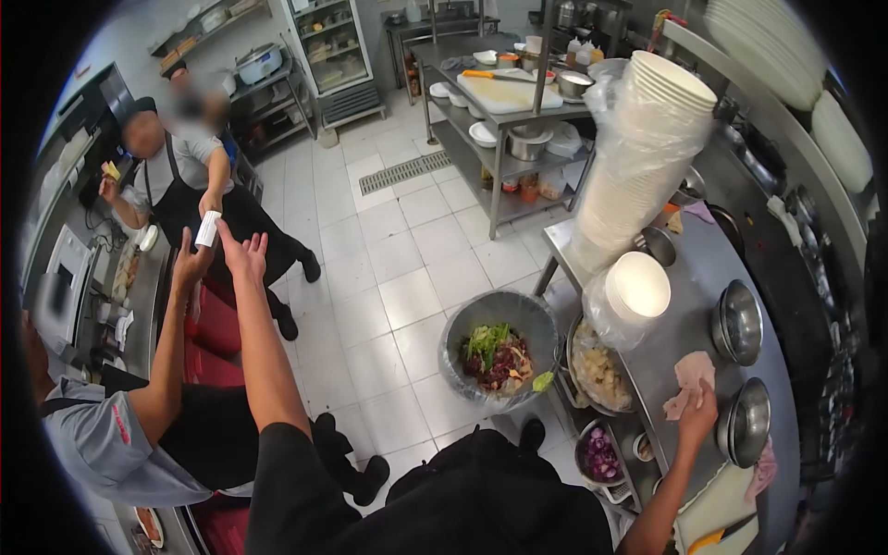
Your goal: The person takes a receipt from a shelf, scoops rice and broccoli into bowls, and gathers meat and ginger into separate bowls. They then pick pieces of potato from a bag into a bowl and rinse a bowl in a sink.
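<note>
My left hand (244,255) is stretched out at the upper left, palm up with its fingers apart, and holds nothing. Just beside it is a small white paper slip (208,229), between the hand of a person in a black apron and the raised hand (192,263) of a co-worker at the left. Which of them grips it I cannot tell. On the right, my right hand (700,409) grasps a pink cloth (693,373) over the steel counter (680,319). Metal bowls (747,421) stand close to the right of that hand.
A lined bin (499,350) with food scraps stands on the tiled floor. Tall stacks of white containers (638,148) rise from the counter. An orange-handled knife (708,539) lies on a board at the lower right. A steel table (518,116) is further back.
</note>
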`<state>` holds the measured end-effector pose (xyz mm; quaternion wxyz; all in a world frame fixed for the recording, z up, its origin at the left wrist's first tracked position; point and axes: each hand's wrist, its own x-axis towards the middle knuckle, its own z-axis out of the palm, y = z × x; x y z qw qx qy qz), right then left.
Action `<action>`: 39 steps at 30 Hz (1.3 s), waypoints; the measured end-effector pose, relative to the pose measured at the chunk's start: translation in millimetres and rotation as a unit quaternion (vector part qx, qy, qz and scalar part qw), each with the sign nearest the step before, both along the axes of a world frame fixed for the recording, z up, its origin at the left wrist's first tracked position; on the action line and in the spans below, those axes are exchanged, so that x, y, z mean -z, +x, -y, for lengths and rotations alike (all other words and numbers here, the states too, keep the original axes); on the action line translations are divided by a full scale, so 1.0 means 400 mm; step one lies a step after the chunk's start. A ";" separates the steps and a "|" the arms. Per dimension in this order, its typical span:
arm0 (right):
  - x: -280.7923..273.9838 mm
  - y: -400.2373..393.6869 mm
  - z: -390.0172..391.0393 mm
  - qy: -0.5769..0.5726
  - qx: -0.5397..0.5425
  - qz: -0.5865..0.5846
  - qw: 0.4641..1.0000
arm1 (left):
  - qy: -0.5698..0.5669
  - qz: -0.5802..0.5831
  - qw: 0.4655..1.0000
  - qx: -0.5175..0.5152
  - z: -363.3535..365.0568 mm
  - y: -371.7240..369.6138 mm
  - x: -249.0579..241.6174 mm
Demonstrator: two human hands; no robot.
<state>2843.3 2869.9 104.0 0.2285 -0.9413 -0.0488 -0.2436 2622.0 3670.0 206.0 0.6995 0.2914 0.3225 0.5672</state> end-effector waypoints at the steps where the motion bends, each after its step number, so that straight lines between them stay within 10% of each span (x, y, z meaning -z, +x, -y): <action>1: -0.007 -0.047 -0.028 0.055 0.006 -0.055 0.997 | -0.034 0.021 0.999 -0.022 -0.004 -0.016 -0.009; 14: -0.076 -0.379 -0.205 0.138 -0.015 -0.212 0.967 | -0.086 0.021 0.996 0.028 -0.120 0.046 0.095; 20: -0.465 -0.424 -0.449 0.292 -0.248 -0.275 0.882 | -0.048 -0.049 0.994 0.084 -0.075 0.163 0.127; 24: -0.717 -0.511 -0.538 0.262 -0.513 -0.031 0.817 | -0.030 -0.087 0.991 0.095 0.002 0.184 0.134; 29: -0.838 -0.598 -0.495 0.213 -0.618 0.001 0.756 | -0.010 -0.118 0.988 0.097 0.077 0.138 0.128; 39: -0.843 -0.751 -0.212 0.118 -0.584 -0.047 0.802 | 0.026 -0.124 0.989 0.077 0.260 -0.102 0.087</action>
